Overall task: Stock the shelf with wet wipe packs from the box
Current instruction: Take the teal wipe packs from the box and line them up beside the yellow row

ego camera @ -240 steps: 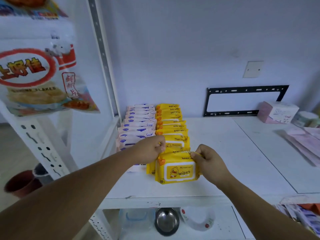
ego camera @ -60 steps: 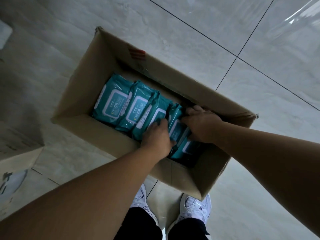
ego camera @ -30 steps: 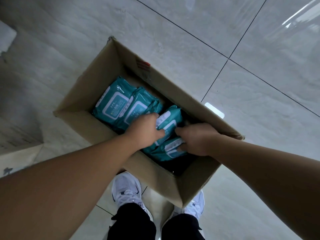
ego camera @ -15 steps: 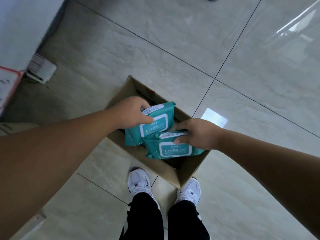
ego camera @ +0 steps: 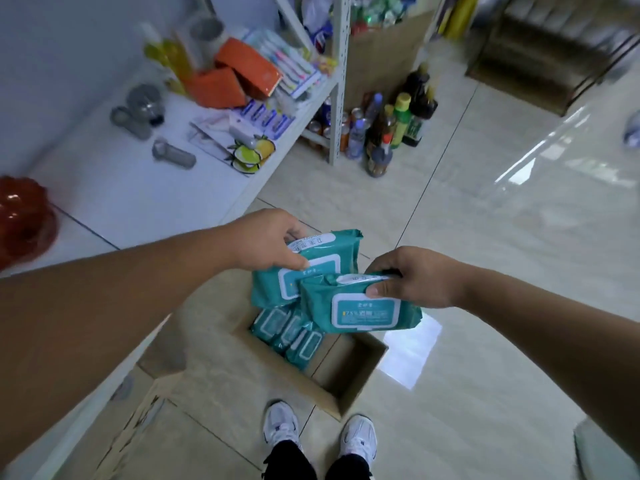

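- Teal plastic wet wipe packs with white flip lids are up in the air, one per hand. The left-hand pack (ego camera: 322,268) sits slightly behind and above the right-hand pack (ego camera: 360,306), and their edges overlap.
- The left hand (ego camera: 273,242) pinches its pack at the top edge, thumb on the front and fingers curled behind. The right hand (ego camera: 412,275) grips its pack the same way, thumb lying across the top seam.
- A moment ago both hands were down among the packs. Now both packs hang well above the open brown cardboard box (ego camera: 349,368), and the view has swung up to take in the shelving.
- That probably means the pick is finished and the carry to the shelf comes next.
- More teal packs (ego camera: 294,336) stand on edge in the far part of the box, so further trips remain.
- The box stands on glossy pale floor tiles (ego camera: 485,237), just ahead of the person's white trainers (ego camera: 280,431).
- To the left, the white shelf board (ego camera: 138,188) carries orange cartons (ego camera: 239,74) and other blurred small goods. Assorted bottles (ego camera: 391,129) stand on the floor at its far post.
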A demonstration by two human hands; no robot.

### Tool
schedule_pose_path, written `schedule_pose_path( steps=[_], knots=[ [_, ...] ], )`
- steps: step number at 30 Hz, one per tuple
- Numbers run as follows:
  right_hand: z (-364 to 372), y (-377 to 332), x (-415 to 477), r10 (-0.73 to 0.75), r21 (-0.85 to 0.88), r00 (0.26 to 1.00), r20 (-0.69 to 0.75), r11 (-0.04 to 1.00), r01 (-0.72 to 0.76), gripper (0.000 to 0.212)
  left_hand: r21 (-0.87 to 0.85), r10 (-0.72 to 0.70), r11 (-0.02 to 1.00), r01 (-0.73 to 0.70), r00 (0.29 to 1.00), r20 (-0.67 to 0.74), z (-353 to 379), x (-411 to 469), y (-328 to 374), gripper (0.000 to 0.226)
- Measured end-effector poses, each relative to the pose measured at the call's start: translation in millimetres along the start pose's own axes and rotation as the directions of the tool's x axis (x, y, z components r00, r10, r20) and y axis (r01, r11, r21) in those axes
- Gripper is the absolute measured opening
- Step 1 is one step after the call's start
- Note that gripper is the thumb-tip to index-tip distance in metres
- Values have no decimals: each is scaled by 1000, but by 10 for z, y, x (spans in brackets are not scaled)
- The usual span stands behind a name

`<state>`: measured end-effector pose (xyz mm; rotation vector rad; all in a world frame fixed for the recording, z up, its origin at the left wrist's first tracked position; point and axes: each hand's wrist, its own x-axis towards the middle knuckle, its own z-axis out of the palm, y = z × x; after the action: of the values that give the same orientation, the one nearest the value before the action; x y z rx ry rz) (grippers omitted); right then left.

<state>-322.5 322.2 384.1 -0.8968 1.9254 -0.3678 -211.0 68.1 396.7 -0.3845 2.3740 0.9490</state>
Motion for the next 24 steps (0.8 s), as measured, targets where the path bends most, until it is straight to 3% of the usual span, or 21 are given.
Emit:
schedule_pose_path(
  steps=[7, 11, 14, 19, 24],
  knots=[
    [-1100, -1062, -1170, -96, -60, 992, -78, 994, 91, 29, 56, 43, 998, -37, 993, -109, -1225, -1266, 988, 28],
    [-1548, -1755, -1722, -211, -68, 970, -118, 977, 204, 24, 75, 38, 997, -23, 978, -206, -1763, -2103, 1435, 23],
    [-1758, -2310, -1989, -311, -82, 944, -108, 950, 303, 21, 115, 24, 993, 12, 951, -309, -2069, -2732, 1650, 30],
    [-1903, -3223, -2234, -484, -159, 871, -82, 869, 468, 21, 156, -22, 982, 103, 893, -450, -2486, -3766, 1746, 30],
    [-1841, -4130, -2320, -610, -226, 792, -18, 774, 591, 19, 50, -90, 988, 148, 803, -589, -2666, -4744, 1507, 28]
  ],
)
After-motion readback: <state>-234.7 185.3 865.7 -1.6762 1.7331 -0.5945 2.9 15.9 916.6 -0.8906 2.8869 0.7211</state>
